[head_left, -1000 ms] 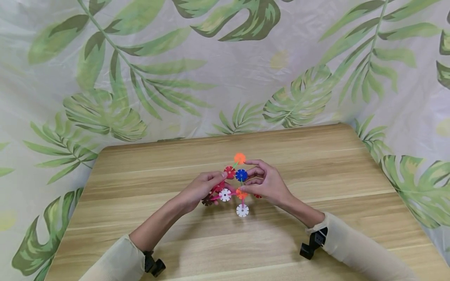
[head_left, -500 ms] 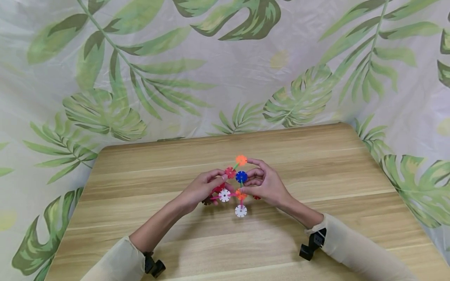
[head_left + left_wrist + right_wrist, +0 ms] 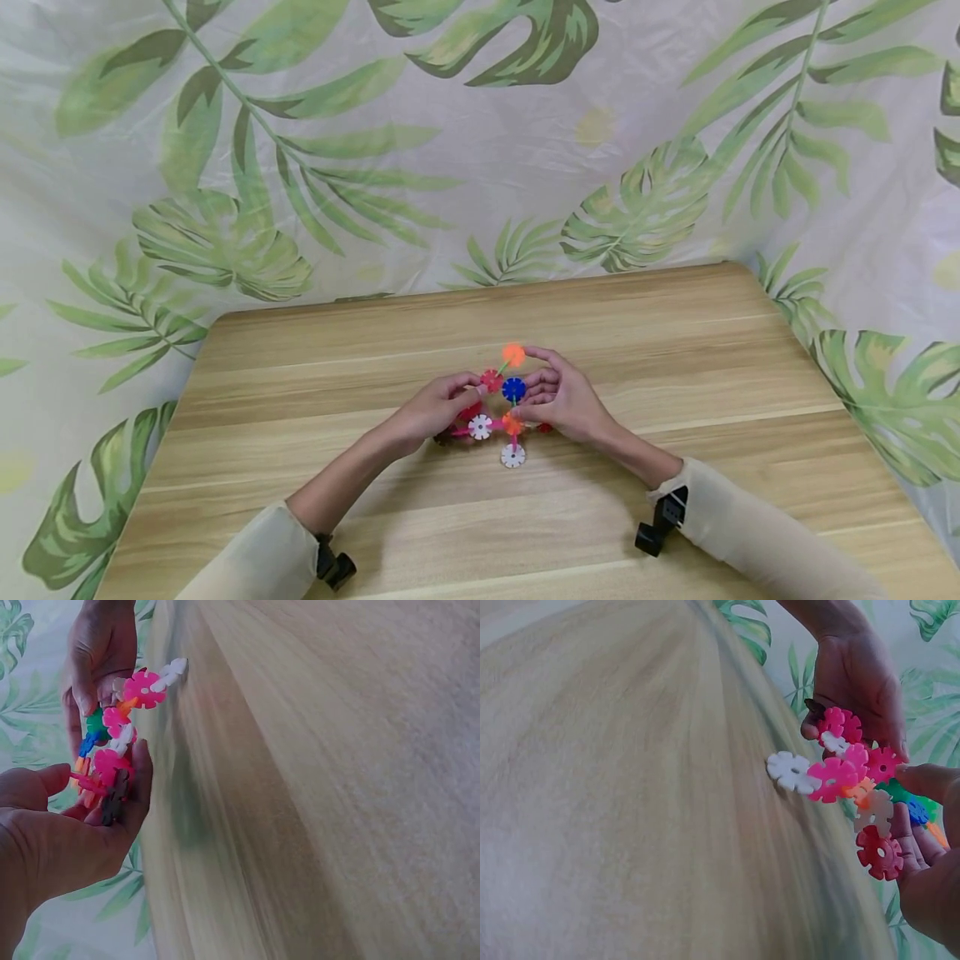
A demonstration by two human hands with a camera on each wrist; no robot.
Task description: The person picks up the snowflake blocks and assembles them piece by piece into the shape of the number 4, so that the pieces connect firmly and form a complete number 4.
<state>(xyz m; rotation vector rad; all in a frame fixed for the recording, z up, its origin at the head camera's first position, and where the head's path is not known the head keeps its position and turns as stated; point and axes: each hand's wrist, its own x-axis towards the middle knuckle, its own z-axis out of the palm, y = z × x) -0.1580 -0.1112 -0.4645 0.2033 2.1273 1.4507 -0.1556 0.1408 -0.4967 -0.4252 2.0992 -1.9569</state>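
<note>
Both hands hold up a structure of interlocking notched plastic discs [image 3: 480, 427] in the middle of the head view. My left hand [image 3: 429, 414] grips its left side, thumb by a red disc [image 3: 491, 381]. A dark brown disc [image 3: 115, 798] lies along its fingers in the left wrist view. My right hand [image 3: 567, 402] pinches the right side, thumb at an orange disc [image 3: 512, 423] below a blue disc [image 3: 513, 389]. Its index fingertip reaches another orange disc [image 3: 513, 354] at the top. A white disc [image 3: 513, 456] hangs lowest. Fingers hide part of the structure.
A wood-grain table [image 3: 337, 517] lies under the hands. Behind it hangs a leaf-patterned cloth [image 3: 480, 150], meeting the table's back edge. Black wrist cameras [image 3: 660, 521] sit at both sleeve cuffs.
Both hands and the disc structure have sunk slightly toward the person. The top orange disc sits lower in the head view. The grips look the same.
</note>
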